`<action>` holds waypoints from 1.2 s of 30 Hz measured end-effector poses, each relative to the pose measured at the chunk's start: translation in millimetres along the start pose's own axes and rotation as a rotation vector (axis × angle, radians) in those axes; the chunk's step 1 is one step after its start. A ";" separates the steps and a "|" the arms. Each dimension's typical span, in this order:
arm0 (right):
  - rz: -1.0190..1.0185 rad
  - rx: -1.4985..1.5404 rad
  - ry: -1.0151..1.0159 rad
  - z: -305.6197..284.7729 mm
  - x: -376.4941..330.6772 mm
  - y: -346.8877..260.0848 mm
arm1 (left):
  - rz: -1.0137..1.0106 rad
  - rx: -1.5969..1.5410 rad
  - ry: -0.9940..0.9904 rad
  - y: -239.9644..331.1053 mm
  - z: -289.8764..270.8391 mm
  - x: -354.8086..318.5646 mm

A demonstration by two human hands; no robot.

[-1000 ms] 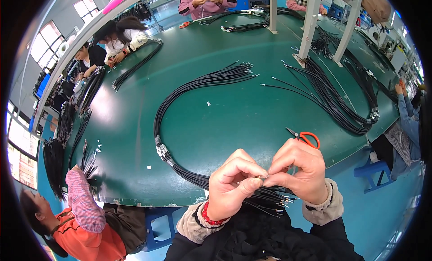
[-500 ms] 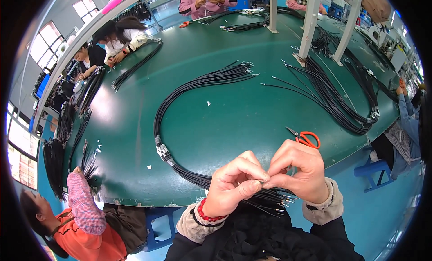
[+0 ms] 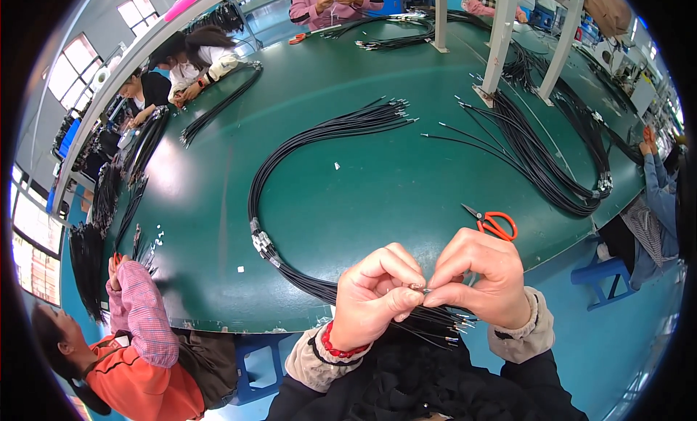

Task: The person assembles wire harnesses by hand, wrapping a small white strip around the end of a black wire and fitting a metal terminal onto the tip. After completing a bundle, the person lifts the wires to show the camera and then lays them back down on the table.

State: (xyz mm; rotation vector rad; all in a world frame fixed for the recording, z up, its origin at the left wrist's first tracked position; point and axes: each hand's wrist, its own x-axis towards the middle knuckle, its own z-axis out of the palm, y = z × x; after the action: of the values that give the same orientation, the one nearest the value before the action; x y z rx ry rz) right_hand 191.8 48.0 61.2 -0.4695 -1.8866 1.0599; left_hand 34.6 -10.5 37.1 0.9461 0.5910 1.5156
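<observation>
Both hands meet over the table's near edge, fingertips almost touching. My left hand (image 3: 377,294), with a red bracelet at the wrist, is closed in a pinch of thumb and forefinger. Opposite it, my right hand (image 3: 481,276) pinches too. A thin cable end (image 3: 425,291), small and partly hidden by the fingers, sits between the fingertips. Beneath the hands runs a bundle of black cables (image 3: 254,196), curving from the middle of the table towards me. Its near tips fan out below my right hand. Clear bands and pale connectors gather the bundle at its left bend.
Red-handled scissors (image 3: 497,223) lie just beyond my right hand on the green table (image 3: 348,174). Another black cable bundle (image 3: 534,160) curves at the right, near white metal posts (image 3: 501,47). Co-workers sit around the table; one in orange (image 3: 145,370) is at the left. A blue stool (image 3: 602,279) stands at the right.
My fingertips have shifted slightly around the small cable end, the left ones parting a little. At the left, the co-worker in orange has drawn their hands back, with something red now in them.
</observation>
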 end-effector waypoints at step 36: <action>-0.129 -0.116 0.043 9.3 -2.3 -8.7 | 0.207 0.268 0.079 5.8 8.7 -23.6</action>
State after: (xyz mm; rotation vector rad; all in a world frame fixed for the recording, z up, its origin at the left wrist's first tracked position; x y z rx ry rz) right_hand 185.9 37.0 64.9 -0.4276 -1.9202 0.8531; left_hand 37.9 -35.7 41.0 1.1854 0.7870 1.6922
